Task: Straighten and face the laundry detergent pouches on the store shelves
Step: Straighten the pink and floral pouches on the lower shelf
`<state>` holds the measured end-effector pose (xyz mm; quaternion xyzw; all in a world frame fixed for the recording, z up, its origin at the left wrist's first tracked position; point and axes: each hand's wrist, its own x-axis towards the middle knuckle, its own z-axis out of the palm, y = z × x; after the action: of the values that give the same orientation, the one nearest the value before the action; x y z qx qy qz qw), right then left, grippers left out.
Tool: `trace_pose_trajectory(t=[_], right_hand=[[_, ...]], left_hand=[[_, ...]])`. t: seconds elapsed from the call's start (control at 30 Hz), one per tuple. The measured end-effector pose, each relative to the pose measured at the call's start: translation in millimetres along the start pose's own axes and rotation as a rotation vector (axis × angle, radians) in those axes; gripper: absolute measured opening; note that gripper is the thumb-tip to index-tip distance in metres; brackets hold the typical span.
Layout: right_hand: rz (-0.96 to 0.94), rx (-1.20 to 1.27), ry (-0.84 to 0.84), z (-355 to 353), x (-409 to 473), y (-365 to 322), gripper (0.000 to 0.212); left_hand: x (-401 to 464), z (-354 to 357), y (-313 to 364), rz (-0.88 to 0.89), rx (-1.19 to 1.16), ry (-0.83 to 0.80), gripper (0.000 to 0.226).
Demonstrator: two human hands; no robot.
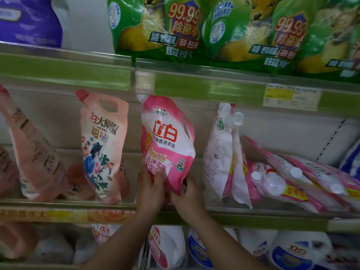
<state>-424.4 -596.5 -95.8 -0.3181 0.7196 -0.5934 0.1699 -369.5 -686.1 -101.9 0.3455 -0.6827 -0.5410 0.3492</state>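
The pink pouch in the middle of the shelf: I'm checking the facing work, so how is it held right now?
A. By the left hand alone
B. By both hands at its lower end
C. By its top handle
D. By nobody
B: the left hand and right hand both grip the bottom of the pink pouch, which stands upright with its label facing out.

A yellow-and-white price label [291,99] sits on the green shelf-edge strip [64,68] at upper right. At lower left, an orange rose-printed banner [64,215] runs along the rail.

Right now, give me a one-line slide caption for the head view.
Both hands, left and right, grip the bottom of an upright pink detergent pouch on the middle shelf, label facing out.
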Motion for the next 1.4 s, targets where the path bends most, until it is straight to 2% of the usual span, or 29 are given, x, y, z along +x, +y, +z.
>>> trace_pose_trajectory(t=[0.07,0.27,0.4,0.63,0.87,0.93,0.97,1.0,1.07,1.13,1.3,1.4], right_hand=[[-0.003,-0.030,0.015,-3.8,-2.5,1.7,0.045],[0.000,-0.074,0.015,-7.1,-7.5,5.8,0.031],[-0.008,-0.076,0.001,-6.6,-11.7,7.8,0.029],[-0.022,-0.129,0.020,-3.3,-13.3,2.8,0.029],[0.019,0.028,0.016,-5.7,-16.8,1.7,0.024],[0.025,0.118,0.020,-6.7,-20.2,2.0,0.033],[0.038,0.134,0.035,-6.9,-21.9,2.8,0.041],[0.030,0.081,0.067,-7.5,-22.5,4.1,0.039],[-0.008,-0.109,0.169,-9.6,-23.8,5.0,0.025],[-0.038,-0.161,0.253,-12.9,-24.1,6.3,0.026],[0.015,0.190,0.467,-26.9,-26.3,3.9,0.015],[-0.044,0.035,0.561,-40.3,-34.3,2.2,0.018]], left_hand=[[-6.2,0.8,2.8,0.007,-0.011,0.003,0.080],[-21.9,1.3,5.4,0.008,0.079,-0.042,0.068],[-27.8,-2.6,6.3,0.004,0.143,-0.082,0.067],[-33.8,-7.7,6.7,0.019,0.110,-0.135,0.060],[-53.4,-2.1,25.2,0.095,0.149,0.006,0.050],[-59.0,-1.1,28.6,0.107,0.161,0.027,0.053],[-61.8,-1.4,29.5,0.128,0.156,0.029,0.053],[-64.7,-2.0,30.1,0.158,0.142,0.026,0.050],[-71.1,-2.5,30.1,0.242,0.087,-0.007,0.030],[-78.2,-1.5,30.3,0.306,0.022,-0.092,0.012],[-87.8,8.6,23.6,0.429,0.033,-0.301,0.007],[-88.9,15.9,17.6,0.379,0.012,-0.409,0.012]])
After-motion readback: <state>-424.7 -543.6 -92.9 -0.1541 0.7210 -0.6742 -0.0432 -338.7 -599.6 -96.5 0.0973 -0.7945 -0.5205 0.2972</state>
